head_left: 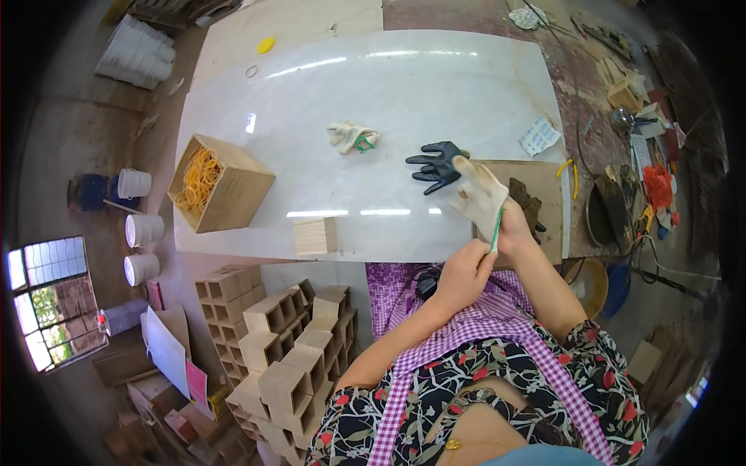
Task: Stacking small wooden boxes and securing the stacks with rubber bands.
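A white knit glove [482,196] with a green cuff edge is held up between my hands over the table's near edge. My left hand [464,272] is closed, pinching the green cuff. At the glove's right side my right hand [513,225] grips near the cuff, its fingers mostly hidden by the fabric. Just beyond lies a black-coated glove [437,165], fingers pointing left. A dark brown crumpled glove or cloth [526,205] rests on a brown board [544,175] beside my right hand. Another white glove [352,137] with green trim lies farther left.
A wooden box [247,190] of orange rubber bands [200,181] stands on the table's left, near a small wood block [315,236]. Stacked open boxes [299,388] fill the floor at lower left. White buckets [144,231] stand beyond them. Cables and tools [645,221] clutter the right.
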A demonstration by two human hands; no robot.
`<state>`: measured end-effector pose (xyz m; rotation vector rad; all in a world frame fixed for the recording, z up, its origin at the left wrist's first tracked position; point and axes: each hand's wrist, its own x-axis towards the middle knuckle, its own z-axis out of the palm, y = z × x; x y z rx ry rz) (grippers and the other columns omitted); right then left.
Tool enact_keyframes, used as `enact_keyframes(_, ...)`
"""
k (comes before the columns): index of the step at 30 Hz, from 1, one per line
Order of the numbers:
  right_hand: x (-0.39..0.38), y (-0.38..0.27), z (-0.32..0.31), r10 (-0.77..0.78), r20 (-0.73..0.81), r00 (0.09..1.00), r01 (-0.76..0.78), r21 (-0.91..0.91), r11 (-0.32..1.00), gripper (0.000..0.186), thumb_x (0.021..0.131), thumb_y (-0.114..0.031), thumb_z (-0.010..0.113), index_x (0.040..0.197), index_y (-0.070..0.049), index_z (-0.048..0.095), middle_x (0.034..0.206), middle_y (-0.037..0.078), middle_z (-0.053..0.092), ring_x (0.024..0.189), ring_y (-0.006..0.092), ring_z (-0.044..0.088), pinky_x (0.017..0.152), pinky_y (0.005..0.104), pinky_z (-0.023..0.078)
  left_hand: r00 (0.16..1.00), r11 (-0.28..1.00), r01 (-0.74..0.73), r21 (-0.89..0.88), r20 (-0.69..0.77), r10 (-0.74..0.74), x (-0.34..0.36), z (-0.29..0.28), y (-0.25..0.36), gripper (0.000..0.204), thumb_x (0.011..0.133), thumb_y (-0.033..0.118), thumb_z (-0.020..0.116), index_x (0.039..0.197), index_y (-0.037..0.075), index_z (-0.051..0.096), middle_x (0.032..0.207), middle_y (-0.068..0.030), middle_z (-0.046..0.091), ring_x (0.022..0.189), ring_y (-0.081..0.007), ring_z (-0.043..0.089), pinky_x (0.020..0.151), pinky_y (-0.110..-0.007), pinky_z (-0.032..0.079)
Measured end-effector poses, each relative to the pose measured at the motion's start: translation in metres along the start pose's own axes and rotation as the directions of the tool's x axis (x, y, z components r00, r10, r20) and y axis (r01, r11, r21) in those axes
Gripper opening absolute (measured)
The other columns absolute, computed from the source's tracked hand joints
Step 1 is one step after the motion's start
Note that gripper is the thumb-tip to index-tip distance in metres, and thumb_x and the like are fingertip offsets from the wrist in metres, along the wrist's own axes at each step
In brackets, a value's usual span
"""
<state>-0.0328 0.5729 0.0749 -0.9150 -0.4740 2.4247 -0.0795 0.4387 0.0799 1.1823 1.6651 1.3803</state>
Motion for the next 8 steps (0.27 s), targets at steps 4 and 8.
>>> enact_keyframes(4,-0.002,0.015,-0.005,0.095,0.141,0.985,-0.096,0.002,0.995,0.042,0.095,-0.026,0.039,0.13,-0.005,0.047,0.12,0.01,0.056,0.099,0.0231,0.058,0.094,0.0387,0.046,1.0,1.0,-0.01,0.009,0.0,0.01,0.0,-0.005,-0.008,0.012,0.086,0.01,0.057,0.082,0.0,0.056,0.072,-0.0162,0.053,0.064,-0.0317,0.053,0.058,-0.037,0.042)
enact_keyframes(8,0.018,0.026,-0.017,0.179,0.048,0.983,-0.13,-0.513,0.848,0.044,0.093,-0.031,0.044,0.129,-0.006,0.048,0.121,0.01,0.057,0.096,0.0228,0.059,0.093,0.0376,0.047,0.996,0.996,-0.047,0.078,0.08,0.041,-0.004,-0.002,-0.015,0.012,0.084,0.011,0.06,0.079,0.001,0.055,0.071,-0.0157,0.053,0.064,-0.0301,0.054,0.058,-0.039,0.042)
